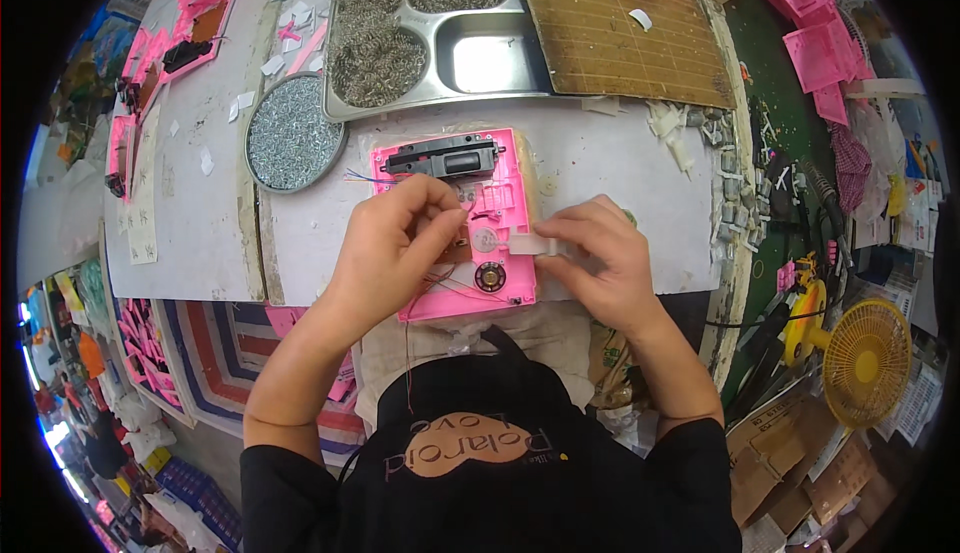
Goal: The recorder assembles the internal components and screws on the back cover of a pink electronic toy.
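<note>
A pink plastic casing [440, 306] lies on the table in front of me, open side up. A black plastic module [418, 160] sits across its far end, and a small round black part, like a speaker [490, 276], near its close end. Thin wires run across the casing. My left hand [390, 248] is over its left side, thumb and forefinger pinched together; whatever they hold is hidden. At the right edge, my right hand [605, 263] grips a pale translucent plastic piece [528, 244] between thumb and fingers. That piece reaches over the casing's middle.
Behind the casing stands a metal compartment tray [440, 33] holding many small springs. A round dish of small metal screws [296, 133] is left of it, a brown board [625, 38] right. Grey motor-like parts [735, 188] line the table's right edge. A yellow fan [868, 363] stands beyond.
</note>
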The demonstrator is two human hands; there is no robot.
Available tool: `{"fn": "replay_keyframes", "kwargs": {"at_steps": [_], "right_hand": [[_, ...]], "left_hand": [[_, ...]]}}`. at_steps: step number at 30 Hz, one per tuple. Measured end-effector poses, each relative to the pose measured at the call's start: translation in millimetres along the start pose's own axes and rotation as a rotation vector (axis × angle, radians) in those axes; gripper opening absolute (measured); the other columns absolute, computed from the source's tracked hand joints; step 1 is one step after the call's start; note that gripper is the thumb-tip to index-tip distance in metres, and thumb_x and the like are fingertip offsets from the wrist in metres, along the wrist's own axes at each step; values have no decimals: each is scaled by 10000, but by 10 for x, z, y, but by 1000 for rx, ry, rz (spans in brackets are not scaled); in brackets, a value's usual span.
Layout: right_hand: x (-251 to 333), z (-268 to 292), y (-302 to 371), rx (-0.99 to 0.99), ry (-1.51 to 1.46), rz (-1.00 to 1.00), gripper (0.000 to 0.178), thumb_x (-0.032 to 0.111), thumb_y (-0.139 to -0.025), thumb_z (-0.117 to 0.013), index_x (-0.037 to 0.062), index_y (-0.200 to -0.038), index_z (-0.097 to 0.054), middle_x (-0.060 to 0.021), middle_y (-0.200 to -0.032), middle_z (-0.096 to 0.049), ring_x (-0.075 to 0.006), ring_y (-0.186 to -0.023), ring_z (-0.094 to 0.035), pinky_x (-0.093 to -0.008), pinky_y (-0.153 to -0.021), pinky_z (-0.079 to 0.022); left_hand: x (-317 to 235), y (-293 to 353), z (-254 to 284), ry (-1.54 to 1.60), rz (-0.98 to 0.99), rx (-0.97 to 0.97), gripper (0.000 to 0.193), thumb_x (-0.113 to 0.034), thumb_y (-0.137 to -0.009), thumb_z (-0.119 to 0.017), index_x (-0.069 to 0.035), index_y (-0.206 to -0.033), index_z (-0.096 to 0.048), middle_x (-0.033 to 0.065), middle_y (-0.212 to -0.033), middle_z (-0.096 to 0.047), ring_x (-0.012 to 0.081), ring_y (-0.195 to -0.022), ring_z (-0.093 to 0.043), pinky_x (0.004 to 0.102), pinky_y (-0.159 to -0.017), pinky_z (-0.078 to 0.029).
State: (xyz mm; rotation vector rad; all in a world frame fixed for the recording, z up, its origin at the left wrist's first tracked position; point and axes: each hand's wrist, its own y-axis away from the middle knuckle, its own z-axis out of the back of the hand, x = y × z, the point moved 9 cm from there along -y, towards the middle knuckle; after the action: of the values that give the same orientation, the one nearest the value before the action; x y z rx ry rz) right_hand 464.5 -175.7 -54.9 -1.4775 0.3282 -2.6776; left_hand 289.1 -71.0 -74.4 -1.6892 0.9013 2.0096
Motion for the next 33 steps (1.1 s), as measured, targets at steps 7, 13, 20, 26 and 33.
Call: {"fn": "replay_keyframes", "kwargs": {"at_steps": [7, 13, 20, 26, 33], "right_hand": [[391, -112, -327, 139, 325, 299, 310, 91, -708, -826, 77, -1011, -759, -58, -987, -667, -282, -895, -602, -380, -750, -537], [176, -156, -390, 190, 125, 345, 318, 72, -702, -826, 69, -1010, -747, -71, -967, -652, -279, -894, -603, -386, -743, -534], [280, -381, -378, 182, 200, 229, 221, 93, -721, -797, 61, -927, -726, -84, -946, -643, -294, -917, -593, -397, -782, -528], [188, -333, -262, 252, 342, 195, 275, 194, -772, -795, 84, -1018, -740, -81, -1049, -644, -309, -1017, -574, -397, -882, -509], [-850, 1934, -78, -565, 543, -392, 197, 163, -887, -725, 37, -1035, -762, -122, -918, -742, -221, -800, -707, -328, -747, -543]], "left_hand": [[115, 50, -26, 29, -30, -53, 58, -7, -976, -670, 37, -994, -636, 52, -827, -676, 79, -693, -670, 231, -598, -524], [77, 54, -32, -58, -97, -93, 62, -8, -958, -689, 23, -996, -651, 64, -814, -674, 93, -697, -676, 240, -597, -514], [-21, 124, -52, -166, -251, -88, 192, -19, -937, -702, -15, -1126, -673, 75, -887, -729, 125, -711, -688, 259, -623, -525], [-325, 299, -349, -780, -752, 120, 368, -21, -821, -759, -44, -1181, -682, 93, -961, -741, 271, -746, -682, 368, -646, -544], [-360, 310, -377, -721, -772, 118, 393, 48, -752, -764, -25, -1130, -686, 126, -977, -731, 273, -708, -656, 371, -613, -518]]}}
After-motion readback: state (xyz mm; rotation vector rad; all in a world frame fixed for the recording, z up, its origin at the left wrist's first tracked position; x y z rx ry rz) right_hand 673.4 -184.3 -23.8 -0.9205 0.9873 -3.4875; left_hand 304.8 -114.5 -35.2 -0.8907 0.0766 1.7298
